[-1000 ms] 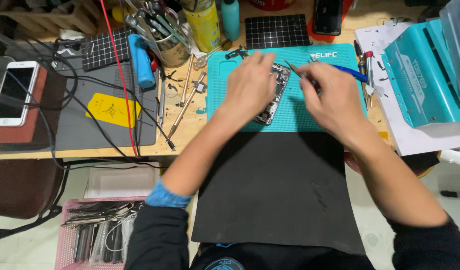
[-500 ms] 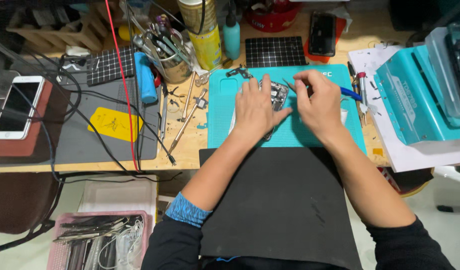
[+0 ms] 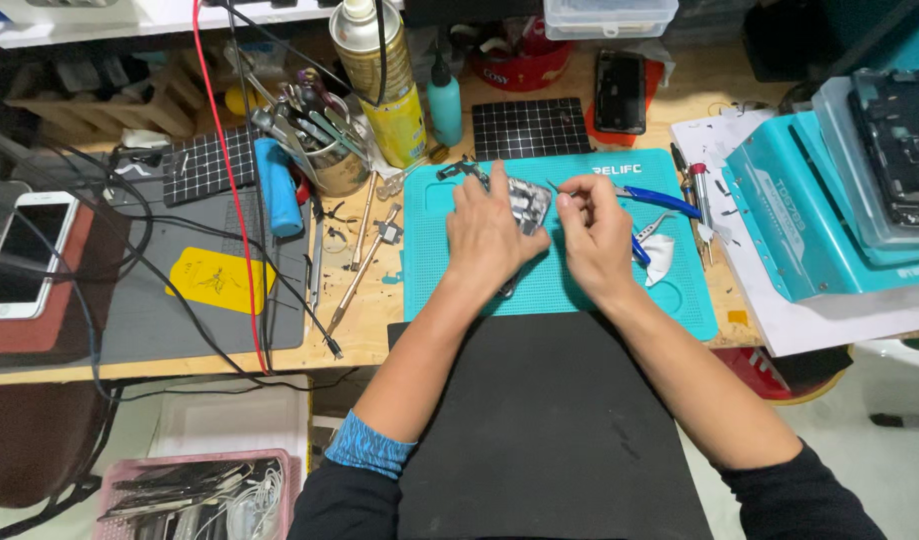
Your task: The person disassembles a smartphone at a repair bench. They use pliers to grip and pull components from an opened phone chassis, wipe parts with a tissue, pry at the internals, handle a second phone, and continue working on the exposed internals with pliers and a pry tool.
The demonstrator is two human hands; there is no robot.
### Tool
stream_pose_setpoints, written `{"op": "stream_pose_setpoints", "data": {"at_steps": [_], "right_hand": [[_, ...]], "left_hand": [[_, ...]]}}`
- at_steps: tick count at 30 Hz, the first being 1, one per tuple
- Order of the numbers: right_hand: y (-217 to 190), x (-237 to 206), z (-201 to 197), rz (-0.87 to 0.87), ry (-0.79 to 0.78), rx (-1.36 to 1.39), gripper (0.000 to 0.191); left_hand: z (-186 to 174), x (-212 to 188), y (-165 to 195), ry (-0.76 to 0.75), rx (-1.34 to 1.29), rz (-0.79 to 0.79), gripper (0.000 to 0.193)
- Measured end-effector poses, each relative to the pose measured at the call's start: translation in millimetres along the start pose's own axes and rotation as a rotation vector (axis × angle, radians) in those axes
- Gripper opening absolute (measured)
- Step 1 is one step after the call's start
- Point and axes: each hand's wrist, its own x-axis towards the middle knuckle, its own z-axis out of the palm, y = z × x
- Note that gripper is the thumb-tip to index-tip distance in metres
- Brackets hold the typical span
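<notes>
Bench, one moment. Left hand (image 3: pixel 491 232) lay flat over an opened phone (image 3: pixel 527 203) on the teal mat (image 3: pixel 669 300), fingers spread, apparently pinning it against slipping. Right hand (image 3: pixel 594 232) was closed in a pinch on tweezers (image 3: pixel 561 190), tips at the phone's right edge, likely for fine work inside. Blue-handled pliers (image 3: pixel 661 201) lay just right of that hand, within reach. Tool cup (image 3: pixel 331 150) and spray can (image 3: pixel 377 80) stood behind-left; white phone (image 3: pixel 24 255) far left.
</notes>
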Motion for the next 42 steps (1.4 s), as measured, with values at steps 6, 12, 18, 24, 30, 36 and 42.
{"op": "stream_pose_setpoints", "data": {"at_steps": [6,12,18,24,30,36,42], "right_hand": [[4,-2,-1,0.146,-0.141,0.149,0.022],[7,-3,-6,0.091,-0.385,0.353,0.027],[-6,5,-12,0.203,-0.398,0.419,0.033],[-19,16,-14,0.255,-0.501,0.458,0.036],[-19,13,-12,0.257,-0.499,0.421,0.034],[-33,19,-20,0.093,-0.274,-0.043,0.017],[-63,47,-34,-0.567,-0.232,-0.461,0.034]], "left_hand": [[-19,10,-4,0.314,-0.317,0.035,0.101],[-17,12,1,0.31,-0.636,-0.034,0.104],[-3,24,-25,0.153,-1.472,0.029,0.061],[-5,14,-47,-0.235,-1.943,-0.19,0.057],[-25,10,-42,-0.48,-2.111,0.022,0.071],[-26,10,-36,-0.407,-1.993,0.077,0.081],[-20,3,-34,-0.52,-2.057,0.059,0.074]]}}
